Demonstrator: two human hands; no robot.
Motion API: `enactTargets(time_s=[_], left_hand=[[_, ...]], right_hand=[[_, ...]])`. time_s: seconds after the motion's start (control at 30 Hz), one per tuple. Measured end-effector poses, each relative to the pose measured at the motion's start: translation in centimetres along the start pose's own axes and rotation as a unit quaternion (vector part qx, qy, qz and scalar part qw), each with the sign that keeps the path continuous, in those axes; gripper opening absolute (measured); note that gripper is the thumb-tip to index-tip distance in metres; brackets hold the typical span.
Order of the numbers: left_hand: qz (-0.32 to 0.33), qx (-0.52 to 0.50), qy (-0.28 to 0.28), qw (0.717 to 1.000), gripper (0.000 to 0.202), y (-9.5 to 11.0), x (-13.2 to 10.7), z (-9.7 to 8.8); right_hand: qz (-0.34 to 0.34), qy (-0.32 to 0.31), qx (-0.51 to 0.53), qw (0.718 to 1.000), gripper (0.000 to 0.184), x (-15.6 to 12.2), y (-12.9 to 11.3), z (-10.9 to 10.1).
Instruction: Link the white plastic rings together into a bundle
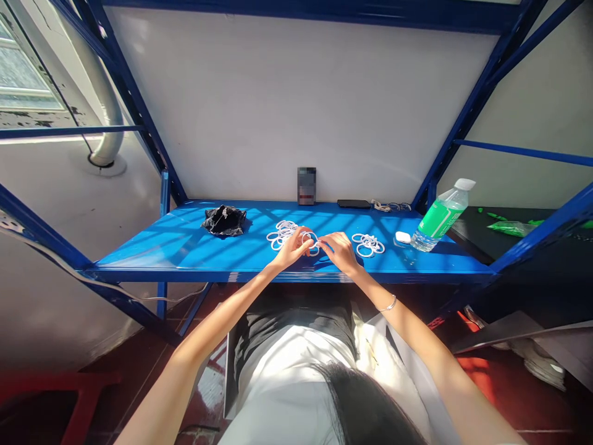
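Note:
A thin white ring (316, 237) is held up just over the blue shelf (185, 250). My left hand (293, 248) pinches it from the left between thumb and fingers. At the ring's right edge, the fingertips of my right hand (341, 250) are closed on it; what exactly lies between them is too small to make out. Behind my left hand lies a loose pile of white rings (279, 233), partly covered by the hand. Another cluster of white rings (368, 245) rests to the right of my right hand.
A crumpled black plastic bag (225, 220) sits at left. Against the wall stands a dark box (306, 185), with a black phone (354, 204) and a coiled cable (391, 206) beside it. At right are a green-labelled bottle (442, 216) and a small white-lidded container (403, 238). Blue posts frame the shelf.

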State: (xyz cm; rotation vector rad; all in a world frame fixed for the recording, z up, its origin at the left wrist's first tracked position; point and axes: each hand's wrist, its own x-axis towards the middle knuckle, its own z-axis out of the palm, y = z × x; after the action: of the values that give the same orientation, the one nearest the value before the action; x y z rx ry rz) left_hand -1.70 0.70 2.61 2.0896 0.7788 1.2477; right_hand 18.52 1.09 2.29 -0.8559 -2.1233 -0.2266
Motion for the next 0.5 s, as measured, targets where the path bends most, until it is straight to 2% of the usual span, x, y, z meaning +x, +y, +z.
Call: enactTargets(time_s=[0.1,0.23,0.5], left_hand=[[0.05,0.076,0.01,0.996,0.059,-0.2,-0.1,0.2],[0.108,0.16,0.013,0.981,0.053,-0.9,-0.2,0.3],[0.145,0.271,0.076,0.949,0.046,-2.0,-0.2,0.1]], right_hand=[[-0.002,0.015,0.004,1.0,0.028,-0.1,0.2,0.0],[0.001,0.017,0.009,1.0,0.032,-0.2,0.2,0.0],[0.011,0.031,0.003,0.999,0.035,-0.4,0.1,-0.1]])
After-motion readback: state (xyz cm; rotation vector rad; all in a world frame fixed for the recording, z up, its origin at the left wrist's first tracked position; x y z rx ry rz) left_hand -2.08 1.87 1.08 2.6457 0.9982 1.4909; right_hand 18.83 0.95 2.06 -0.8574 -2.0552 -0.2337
